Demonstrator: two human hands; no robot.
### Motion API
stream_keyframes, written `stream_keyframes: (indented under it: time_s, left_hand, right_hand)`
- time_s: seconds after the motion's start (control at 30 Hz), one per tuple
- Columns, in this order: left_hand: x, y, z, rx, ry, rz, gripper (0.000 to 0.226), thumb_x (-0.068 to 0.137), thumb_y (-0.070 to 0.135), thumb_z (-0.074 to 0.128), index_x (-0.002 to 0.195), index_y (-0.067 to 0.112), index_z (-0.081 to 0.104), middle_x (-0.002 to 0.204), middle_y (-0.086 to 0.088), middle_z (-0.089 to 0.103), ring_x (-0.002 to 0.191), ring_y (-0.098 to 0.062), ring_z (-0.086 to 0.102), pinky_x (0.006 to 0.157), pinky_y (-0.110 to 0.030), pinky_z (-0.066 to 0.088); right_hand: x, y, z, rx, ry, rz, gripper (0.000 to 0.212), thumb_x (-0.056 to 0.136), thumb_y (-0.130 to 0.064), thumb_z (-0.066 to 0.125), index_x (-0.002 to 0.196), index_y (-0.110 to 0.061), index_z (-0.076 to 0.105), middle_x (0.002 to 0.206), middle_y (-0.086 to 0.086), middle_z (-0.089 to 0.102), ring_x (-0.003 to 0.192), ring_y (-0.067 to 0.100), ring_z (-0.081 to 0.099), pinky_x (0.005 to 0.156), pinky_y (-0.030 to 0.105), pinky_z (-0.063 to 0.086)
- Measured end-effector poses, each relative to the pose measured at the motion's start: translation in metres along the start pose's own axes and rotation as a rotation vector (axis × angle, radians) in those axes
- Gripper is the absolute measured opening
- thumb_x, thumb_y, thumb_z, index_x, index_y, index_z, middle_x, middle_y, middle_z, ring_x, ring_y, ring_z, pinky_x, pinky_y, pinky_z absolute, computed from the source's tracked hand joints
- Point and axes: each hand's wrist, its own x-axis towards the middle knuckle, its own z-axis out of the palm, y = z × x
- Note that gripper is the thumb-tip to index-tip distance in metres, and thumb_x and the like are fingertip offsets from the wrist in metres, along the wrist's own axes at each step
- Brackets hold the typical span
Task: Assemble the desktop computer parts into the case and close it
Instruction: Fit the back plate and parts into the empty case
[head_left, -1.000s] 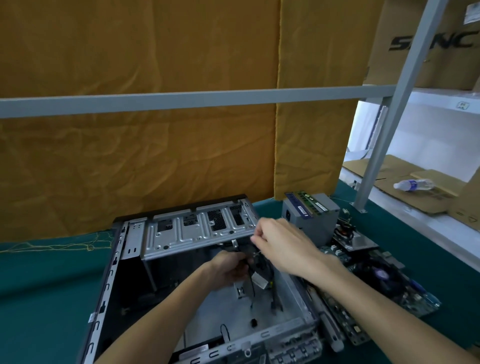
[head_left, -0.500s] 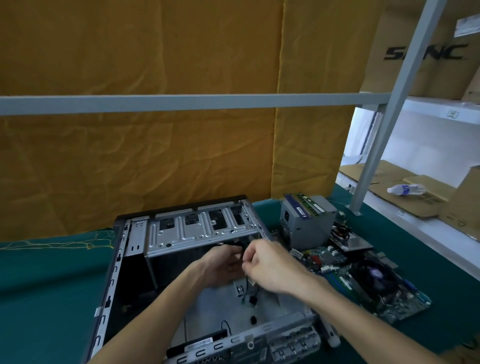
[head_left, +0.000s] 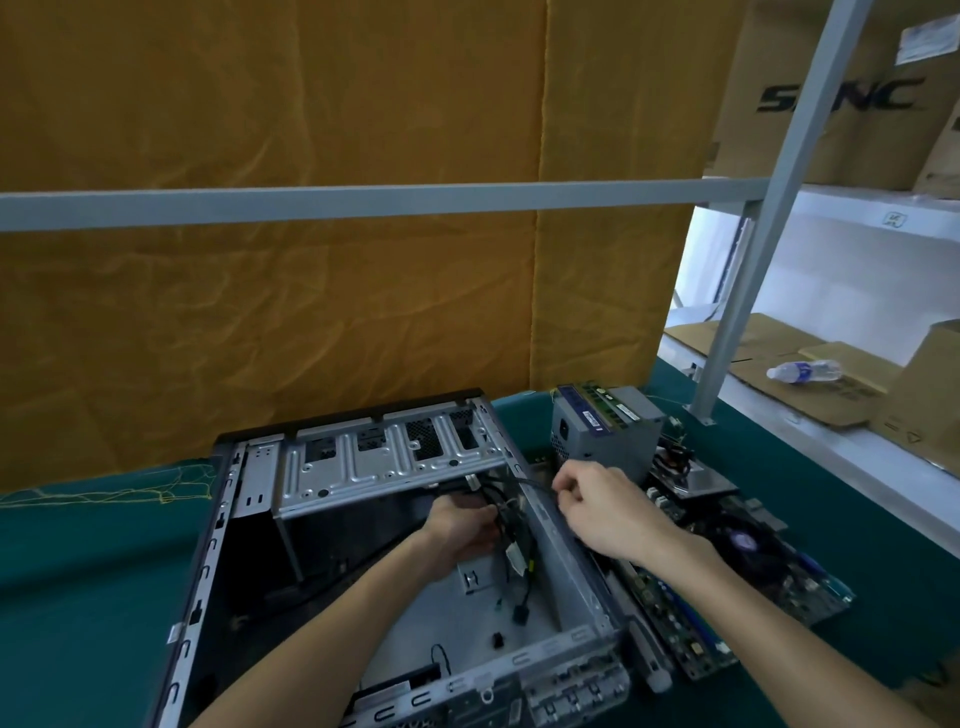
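Green counter (head_left: 93, 561): open grey metal computer case (head_left: 395, 462); left hand (head_left: 462, 530) inside gripping black cable bundle (head_left: 511, 525); right hand (head_left: 605, 506) pinching one cable at case's right wall.

Colours: open grey-silver sheet-metal computer case (head_left: 395, 462) with black outer rim, centre. Black cable bundle (head_left: 511, 525) inside. Grey metal power supply box (head_left: 605, 431) at 1 o'clock. Green printed circuit motherboard (head_left: 769, 566) at 3 o'clock. Teal-green table cloth (head_left: 88, 561). Mustard-yellow creased fabric backdrop (head_left: 311, 301) at 12 o'clock.
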Motion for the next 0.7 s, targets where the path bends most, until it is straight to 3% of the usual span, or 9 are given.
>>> stream_keyframes:
  time_s: [0.13,0.3,0.47,0.53,0.63,0.7]
  left_hand:
    - [0.000,0.001,0.004,-0.007,0.031,0.018,0.022,0.097,0.003,0.066,0.118,-0.001,0.060,0.073,-0.011,0.067,0.055,-0.015,0.067,0.059,-0.028,0.060]
    - [0.000,0.000,0.004,0.055,0.052,0.043,0.003,0.097,-0.001,0.063,0.098,0.000,0.065,0.070,-0.012,0.064,0.061,-0.022,0.062,0.071,-0.037,0.059]
    - [-0.005,0.008,0.003,-0.098,-0.067,-0.036,0.008,0.095,0.005,0.059,0.091,0.005,0.066,0.080,-0.014,0.062,0.075,-0.028,0.061,0.074,-0.039,0.057]
    - [-0.004,0.008,0.002,-0.125,-0.068,-0.066,0.010,0.098,0.015,0.063,0.092,0.009,0.067,0.072,-0.009,0.059,0.066,-0.023,0.057,0.068,-0.033,0.054]
    - [-0.005,0.004,-0.001,-0.109,-0.001,-0.038,0.008,0.099,0.012,0.064,0.095,0.005,0.066,0.068,-0.009,0.057,0.060,-0.021,0.053,0.064,-0.030,0.049]
    - [-0.007,0.006,-0.008,0.033,0.051,0.047,0.022,0.101,0.008,0.059,0.081,0.003,0.065,0.052,-0.002,0.056,0.043,-0.013,0.052,0.049,-0.020,0.043]
  right_hand:
    - [0.002,-0.007,0.012,-0.120,0.043,-0.043,0.025,0.104,-0.049,0.043,0.100,-0.029,0.058,0.078,-0.009,0.061,0.064,0.011,0.057,0.051,0.031,0.037]
    - [0.003,0.000,0.021,-0.104,0.076,-0.060,0.026,0.107,-0.046,0.036,0.097,-0.032,0.055,0.075,-0.009,0.061,0.065,0.015,0.059,0.055,0.035,0.040]
    - [0.003,0.001,0.027,-0.103,0.100,-0.059,0.030,0.108,-0.044,0.033,0.090,-0.030,0.052,0.070,-0.007,0.059,0.060,0.015,0.056,0.052,0.033,0.036]
    - [0.001,-0.002,0.028,-0.135,0.121,-0.052,0.030,0.108,-0.043,0.032,0.089,-0.028,0.049,0.072,-0.008,0.057,0.060,0.015,0.054,0.050,0.033,0.033]
    - [-0.002,-0.006,0.028,-0.162,0.211,-0.056,0.020,0.107,-0.042,0.040,0.100,-0.026,0.050,0.085,-0.007,0.058,0.066,0.018,0.058,0.054,0.034,0.039]
    - [-0.007,-0.013,0.029,-0.117,0.366,-0.130,0.013,0.103,-0.036,0.053,0.101,-0.027,0.045,0.095,-0.006,0.053,0.069,0.018,0.059,0.055,0.029,0.039]
